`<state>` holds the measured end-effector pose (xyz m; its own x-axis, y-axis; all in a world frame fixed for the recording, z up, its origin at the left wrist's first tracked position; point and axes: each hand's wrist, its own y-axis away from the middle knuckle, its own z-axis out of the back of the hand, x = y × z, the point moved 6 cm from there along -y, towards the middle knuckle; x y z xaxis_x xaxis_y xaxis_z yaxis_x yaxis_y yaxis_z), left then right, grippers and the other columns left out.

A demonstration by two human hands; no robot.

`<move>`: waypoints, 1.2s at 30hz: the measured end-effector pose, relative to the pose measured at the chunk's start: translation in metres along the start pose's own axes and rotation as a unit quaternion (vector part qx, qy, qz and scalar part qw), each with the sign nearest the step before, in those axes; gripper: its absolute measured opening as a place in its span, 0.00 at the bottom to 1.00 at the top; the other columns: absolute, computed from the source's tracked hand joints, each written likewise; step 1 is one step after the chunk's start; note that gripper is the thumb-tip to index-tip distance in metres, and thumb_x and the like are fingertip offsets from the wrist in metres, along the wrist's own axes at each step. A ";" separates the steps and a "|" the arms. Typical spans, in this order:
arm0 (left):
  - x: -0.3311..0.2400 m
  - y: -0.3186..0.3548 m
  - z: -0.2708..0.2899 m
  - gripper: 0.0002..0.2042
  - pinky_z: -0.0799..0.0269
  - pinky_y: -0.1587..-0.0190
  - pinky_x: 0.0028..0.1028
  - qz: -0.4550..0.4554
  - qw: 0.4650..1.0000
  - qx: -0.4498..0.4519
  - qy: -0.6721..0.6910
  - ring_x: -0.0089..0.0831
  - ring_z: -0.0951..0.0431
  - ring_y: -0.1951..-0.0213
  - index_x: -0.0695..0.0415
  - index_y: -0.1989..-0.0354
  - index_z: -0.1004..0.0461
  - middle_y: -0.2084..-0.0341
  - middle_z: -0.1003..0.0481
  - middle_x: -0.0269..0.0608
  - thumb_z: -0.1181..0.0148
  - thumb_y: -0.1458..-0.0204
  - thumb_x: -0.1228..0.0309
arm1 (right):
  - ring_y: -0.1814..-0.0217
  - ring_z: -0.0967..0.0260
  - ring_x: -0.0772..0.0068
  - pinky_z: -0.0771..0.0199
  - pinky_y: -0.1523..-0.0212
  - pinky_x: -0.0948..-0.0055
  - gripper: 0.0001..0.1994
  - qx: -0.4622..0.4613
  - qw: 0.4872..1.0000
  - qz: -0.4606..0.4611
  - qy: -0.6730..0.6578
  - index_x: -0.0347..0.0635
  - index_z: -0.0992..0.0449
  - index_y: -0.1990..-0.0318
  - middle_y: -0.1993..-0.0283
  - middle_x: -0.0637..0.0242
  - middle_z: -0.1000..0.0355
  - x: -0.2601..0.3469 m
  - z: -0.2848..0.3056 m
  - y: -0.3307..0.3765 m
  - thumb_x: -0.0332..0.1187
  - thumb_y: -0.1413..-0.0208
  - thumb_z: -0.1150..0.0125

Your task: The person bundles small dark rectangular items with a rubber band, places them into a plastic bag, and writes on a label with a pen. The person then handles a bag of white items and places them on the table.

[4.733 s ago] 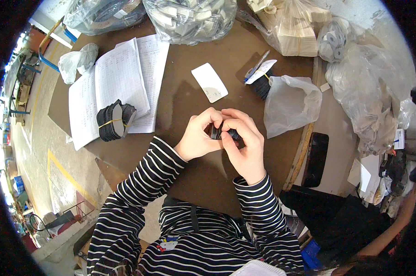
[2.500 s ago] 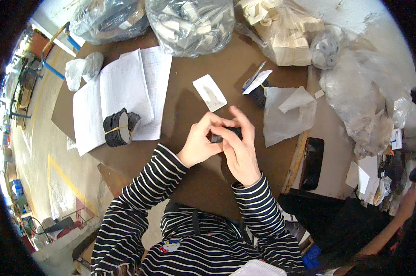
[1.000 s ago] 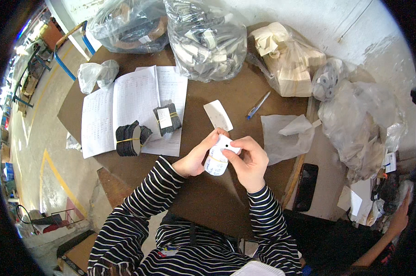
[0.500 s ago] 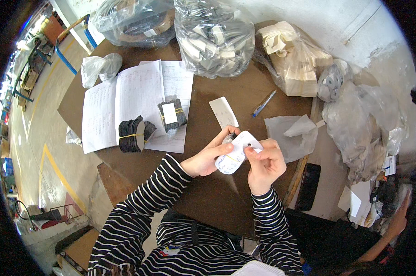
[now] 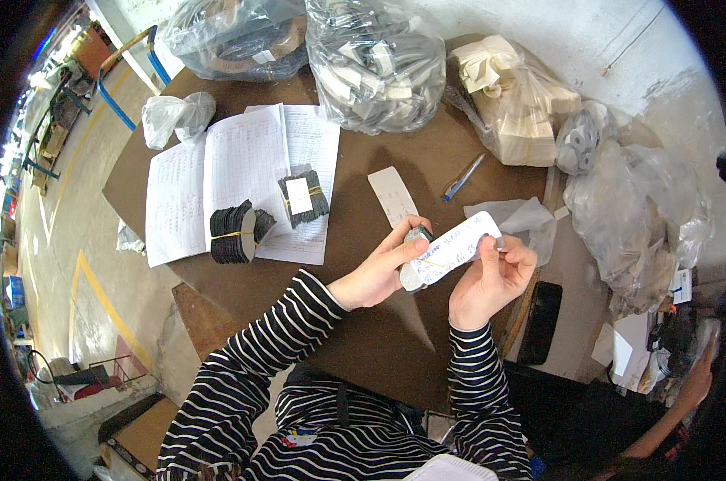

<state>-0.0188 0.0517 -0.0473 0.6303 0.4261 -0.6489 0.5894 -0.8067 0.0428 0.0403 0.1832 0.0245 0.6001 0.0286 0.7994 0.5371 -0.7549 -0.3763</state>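
A long white paper tag (image 5: 459, 244) with blue handwriting and rounded corners is held out between my two hands above the table. My left hand (image 5: 375, 268) is closed round a small bundle (image 5: 412, 278) beneath the tag's near end. Its grey end and a dark edge show; the rest is hidden by fingers and tag. A thin yellow rubber band (image 5: 437, 263) crosses the tag there. My right hand (image 5: 491, 290) pinches the tag's far end, by its punched hole. Just beyond my left hand a second white tag (image 5: 391, 195) lies on the brown table.
An open notebook (image 5: 174, 192) lies at left, bearing two banded stacks of black pieces (image 5: 233, 232) (image 5: 303, 196). Clear plastic bags (image 5: 375, 72) of parts line the back. A blue pen (image 5: 462, 178), an empty plastic bag (image 5: 531, 224) and a black phone-like case (image 5: 539, 321) are at right. Another person's arm (image 5: 676, 417) shows lower right.
My right hand has moved right and drawn the tag's holed end away from my left hand, so more of the tag shows. Both hands have shifted slightly right.
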 end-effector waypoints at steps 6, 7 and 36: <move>-0.031 0.013 0.043 0.15 0.27 0.60 0.36 -0.098 0.987 -0.111 0.067 0.35 0.27 0.54 0.41 0.48 0.37 0.54 0.29 0.39 0.49 0.35 0.50 | 0.60 0.29 0.73 0.25 0.55 0.67 0.07 -0.142 0.976 0.165 0.010 0.43 0.35 0.65 0.62 0.67 0.32 0.064 0.055 -0.052 0.23 0.38 0.43; -0.035 0.009 0.042 0.15 0.27 0.59 0.35 -0.115 0.984 -0.098 0.093 0.35 0.27 0.53 0.41 0.48 0.36 0.54 0.30 0.39 0.48 0.36 0.49 | 0.59 0.29 0.72 0.25 0.54 0.66 0.05 -0.115 0.984 0.122 0.062 0.42 0.33 0.62 0.61 0.66 0.31 0.055 0.052 -0.055 0.24 0.38 0.42; -0.032 0.008 0.030 0.34 0.37 0.35 0.33 -0.026 0.995 -0.025 -0.094 0.30 0.31 0.38 0.59 0.28 0.44 0.35 0.34 0.40 0.40 0.44 0.74 | 0.28 0.40 0.59 0.40 0.31 0.62 0.43 0.459 0.853 -0.013 0.247 0.38 0.42 0.30 0.29 0.53 0.40 -0.037 -0.034 0.022 0.26 0.54 0.25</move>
<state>-0.0496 0.0192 -0.0485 0.4962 0.3784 -0.7814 0.6460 -0.7622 0.0410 0.0094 0.1431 0.0023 0.3803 -0.4136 0.8272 0.9202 0.0795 -0.3833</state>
